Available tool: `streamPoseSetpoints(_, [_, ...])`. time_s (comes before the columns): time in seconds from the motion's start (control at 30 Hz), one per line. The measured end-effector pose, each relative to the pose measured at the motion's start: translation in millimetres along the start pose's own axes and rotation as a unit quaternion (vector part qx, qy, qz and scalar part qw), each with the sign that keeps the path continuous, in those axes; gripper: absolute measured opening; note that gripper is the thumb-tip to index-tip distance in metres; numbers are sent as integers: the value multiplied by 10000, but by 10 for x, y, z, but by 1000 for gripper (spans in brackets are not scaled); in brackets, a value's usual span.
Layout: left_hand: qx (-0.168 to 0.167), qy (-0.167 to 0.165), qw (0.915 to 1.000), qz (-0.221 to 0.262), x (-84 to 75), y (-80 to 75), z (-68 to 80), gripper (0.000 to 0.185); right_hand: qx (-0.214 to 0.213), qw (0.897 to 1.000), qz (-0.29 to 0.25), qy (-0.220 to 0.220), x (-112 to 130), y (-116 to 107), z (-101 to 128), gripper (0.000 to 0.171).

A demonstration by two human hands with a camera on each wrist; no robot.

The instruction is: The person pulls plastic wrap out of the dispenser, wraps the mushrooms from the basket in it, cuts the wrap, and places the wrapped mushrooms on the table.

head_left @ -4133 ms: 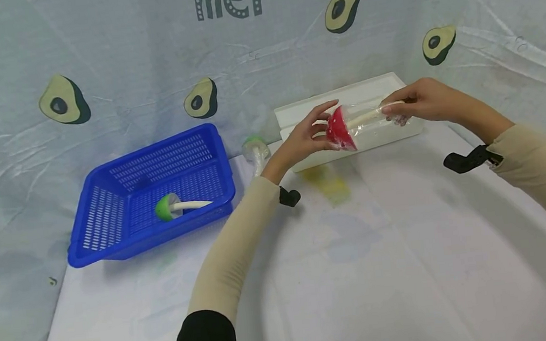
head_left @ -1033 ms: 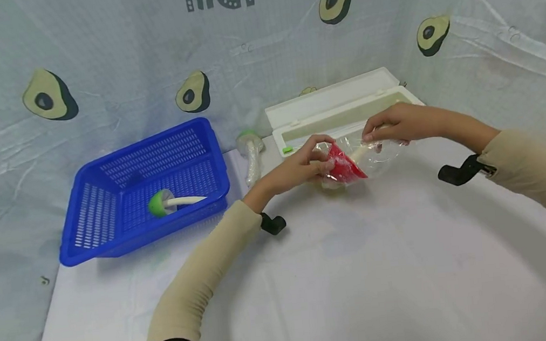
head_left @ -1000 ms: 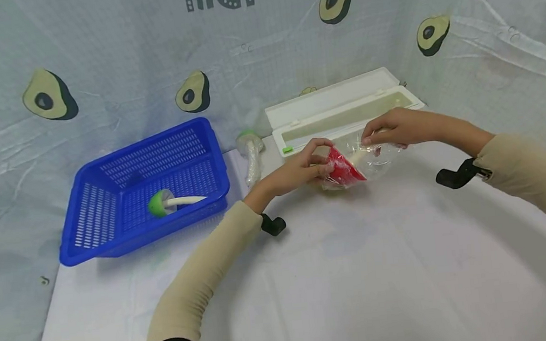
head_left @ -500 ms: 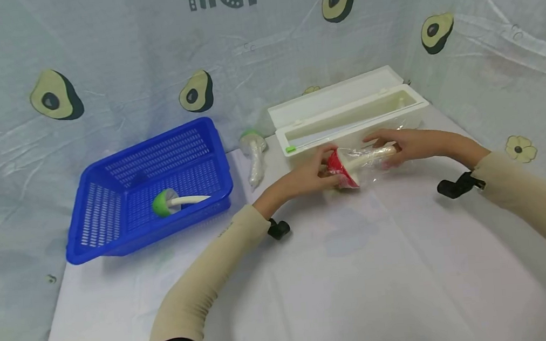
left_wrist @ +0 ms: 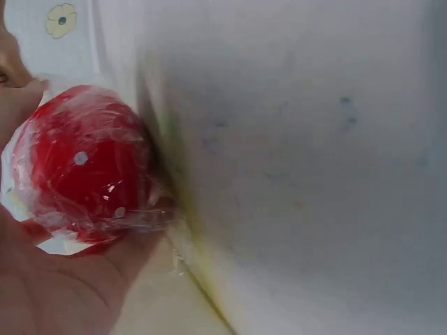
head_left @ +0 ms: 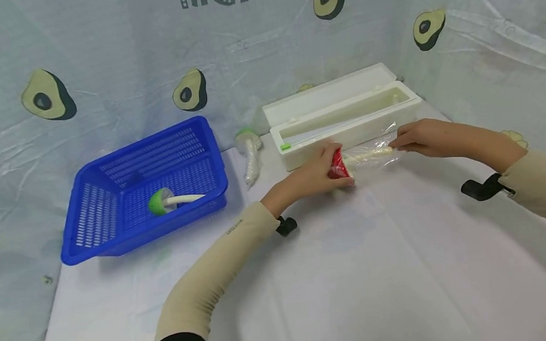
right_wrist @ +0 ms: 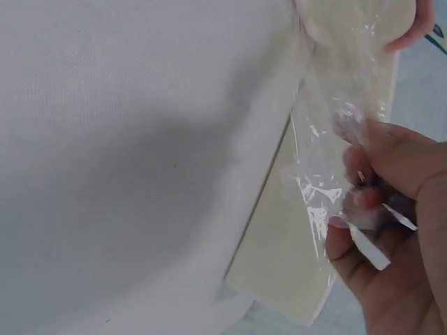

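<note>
A toy mushroom with a white-spotted red cap [head_left: 338,166] lies sideways in a clear plastic bag [head_left: 381,153], low in front of the white box. My left hand [head_left: 314,179] grips the cap from the left; in the left wrist view the wrapped red cap [left_wrist: 91,164] sits between thumb and fingers. At the stem end my right hand [head_left: 438,137] pinches the bag's loose end. Seen from the right wrist, crinkled plastic [right_wrist: 314,185] stretches away from these fingertips. The mushroom's pale stem points toward the right hand.
The long white box [head_left: 352,131] stands with its lid [head_left: 330,95] raised against the back curtain. A blue basket [head_left: 90,249] at left contains an unwrapped green-capped mushroom [head_left: 160,202]. Between basket and box lies a green-capped mushroom in wrap [head_left: 251,159].
The red mushroom has come down from in front of the box's lid to near the table. My right hand has shifted rightward from the stem to the bag's end, drawing the plastic out.
</note>
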State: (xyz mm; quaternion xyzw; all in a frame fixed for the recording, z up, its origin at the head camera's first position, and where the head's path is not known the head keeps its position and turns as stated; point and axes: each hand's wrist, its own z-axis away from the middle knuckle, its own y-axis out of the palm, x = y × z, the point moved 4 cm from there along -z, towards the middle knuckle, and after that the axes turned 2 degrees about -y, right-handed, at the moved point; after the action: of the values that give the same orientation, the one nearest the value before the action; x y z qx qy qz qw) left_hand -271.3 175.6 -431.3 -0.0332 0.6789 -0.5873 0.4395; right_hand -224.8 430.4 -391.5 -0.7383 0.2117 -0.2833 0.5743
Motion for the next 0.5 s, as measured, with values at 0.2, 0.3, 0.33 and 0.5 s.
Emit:
streamPoseSetpoints(0.2, [81,219,9997,-91,-28,2,-5,89,23,9867,1162,-1140,105,-36,-177,30])
streamPoseSetpoints(0.3, [181,399,9987,-277,-75,-1,-26,89,340,9727,1587,-1660,124,-42,-236,38])
streamPoseSetpoints(0.33, [192,368,9987,-290,-80,-1,-35,91,414,9706,1620,-1733,124,-32,-254,39])
streamPoseSetpoints(0.5, [165,-44,9994,-288,-33,24,-54,99,572,9836,1233,-1184,71,149,-300,31])
